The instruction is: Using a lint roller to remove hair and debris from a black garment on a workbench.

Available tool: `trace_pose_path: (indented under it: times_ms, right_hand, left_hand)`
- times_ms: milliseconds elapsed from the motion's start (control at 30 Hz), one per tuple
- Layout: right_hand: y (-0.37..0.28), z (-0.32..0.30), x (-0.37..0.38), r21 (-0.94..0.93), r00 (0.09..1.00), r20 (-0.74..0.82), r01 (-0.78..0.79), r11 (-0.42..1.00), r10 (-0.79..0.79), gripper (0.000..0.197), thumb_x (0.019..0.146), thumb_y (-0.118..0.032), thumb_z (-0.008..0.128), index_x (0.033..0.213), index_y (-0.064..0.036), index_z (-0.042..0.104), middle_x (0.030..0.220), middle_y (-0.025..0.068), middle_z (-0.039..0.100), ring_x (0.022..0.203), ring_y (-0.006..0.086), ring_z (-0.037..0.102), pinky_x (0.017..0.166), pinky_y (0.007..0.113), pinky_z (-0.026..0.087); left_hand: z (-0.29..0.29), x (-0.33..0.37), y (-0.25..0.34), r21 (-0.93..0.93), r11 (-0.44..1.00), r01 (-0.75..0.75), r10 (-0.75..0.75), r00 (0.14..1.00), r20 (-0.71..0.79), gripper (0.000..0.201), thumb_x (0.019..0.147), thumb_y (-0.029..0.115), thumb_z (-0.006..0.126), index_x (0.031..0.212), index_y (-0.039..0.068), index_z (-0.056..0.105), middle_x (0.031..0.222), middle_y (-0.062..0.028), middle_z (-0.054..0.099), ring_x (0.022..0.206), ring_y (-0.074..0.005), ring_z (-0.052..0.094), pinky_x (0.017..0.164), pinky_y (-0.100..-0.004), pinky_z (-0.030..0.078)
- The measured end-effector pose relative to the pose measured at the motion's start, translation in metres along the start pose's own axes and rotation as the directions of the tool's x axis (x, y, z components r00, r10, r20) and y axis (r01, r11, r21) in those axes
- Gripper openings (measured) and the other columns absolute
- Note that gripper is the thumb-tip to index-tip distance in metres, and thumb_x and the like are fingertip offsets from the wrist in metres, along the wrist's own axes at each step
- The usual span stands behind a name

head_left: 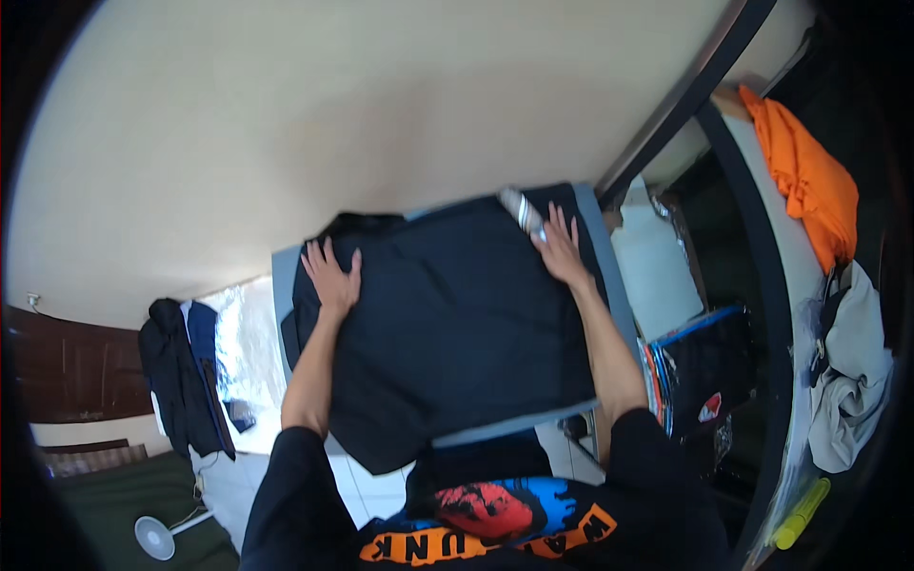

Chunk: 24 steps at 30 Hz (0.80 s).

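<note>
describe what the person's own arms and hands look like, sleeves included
The short sleeves are plain black and end around the elbows, leaving the forearms uncovered. The left hand and right hand are both bare and ungloved.

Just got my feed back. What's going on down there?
A person has a black garment spread over a blue-grey board. Their left hand rests with fingers spread near its upper left edge. Their right hand is at the upper right, by a pale striped object; whether it grips that isn't clear. Off to the right lie an orange cloth and a light grey one.
</note>
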State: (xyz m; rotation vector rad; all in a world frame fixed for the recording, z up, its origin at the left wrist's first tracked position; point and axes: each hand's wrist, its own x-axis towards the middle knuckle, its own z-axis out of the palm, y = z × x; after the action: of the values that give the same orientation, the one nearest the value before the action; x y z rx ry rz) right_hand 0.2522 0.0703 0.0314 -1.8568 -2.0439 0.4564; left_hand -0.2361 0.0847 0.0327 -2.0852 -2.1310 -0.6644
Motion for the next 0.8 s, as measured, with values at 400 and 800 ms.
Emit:
trace_pose_path:
  times_ms: [400, 800]
  right_hand:
    - [-0.059, -0.056, -0.161, -0.147, 0.997, 0.075, 0.044, 0.988, -0.033, 0.045, 0.11, -0.027, 0.046, 0.134, 0.0104, 0.051, 0.171, 0.0236, 0.019, 0.157, 0.0509, 0.009, 0.117, 0.078, -0.003]
    - [-0.029, -0.021, -0.128, -0.184, 0.993, -0.119, -0.036, 0.982, 0.014, 0.036, 0.109, -0.029, 0.05, 0.119, 0.0055, 0.055, 0.164, 0.0328, 0.028, 0.155, 0.0529, 0.017, 0.117, 0.079, 0.004]
  left_hand:
    - [-0.106, -0.159, 0.063, 0.053, 0.998, -0.045, 0.031, 0.969, 0.244, 0.079, 0.098, 0.05, 0.064, 0.16, 0.007, 0.039, 0.166, -0.0294, 0.026, 0.155, -0.0484, 0.019, 0.125, -0.0632, 0.006]
    - [-0.074, -0.106, 0.041, -0.084, 0.992, -0.09, 0.104, 0.978, 0.182, 0.078, 0.097, 0.051, 0.066, 0.157, 0.008, 0.043, 0.166, -0.0259, 0.03, 0.156, -0.045, 0.021, 0.127, -0.0604, 0.008]
